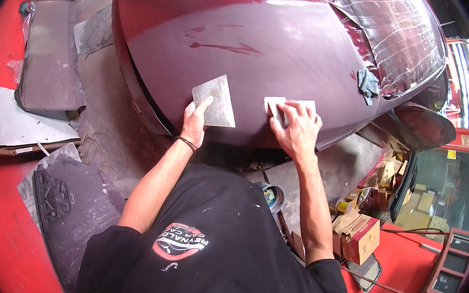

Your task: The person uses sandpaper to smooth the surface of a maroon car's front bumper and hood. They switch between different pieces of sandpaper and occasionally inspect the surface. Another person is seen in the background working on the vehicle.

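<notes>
A maroon car hood [254,71], dull and hazy over much of its surface, lies in front of me. It has a darker red streak near its middle. My left hand [194,122] grips a thin grey square plate [217,103] with a smudged face, thumb on top, over the hood's near edge. My right hand [296,127] is closed on a pale flat rectangular piece [274,101] against the hood, fingers bent over it. Its exact kind is unclear, as the hand covers most of it.
A blue-grey rag [368,85] lies by the windshield, which has plastic sheeting [395,32] over it. Loose body panels [50,53] lean along the left. A can [271,198] stands below the hood. Cardboard boxes [359,237] and a small shelf unit [450,272] are at right.
</notes>
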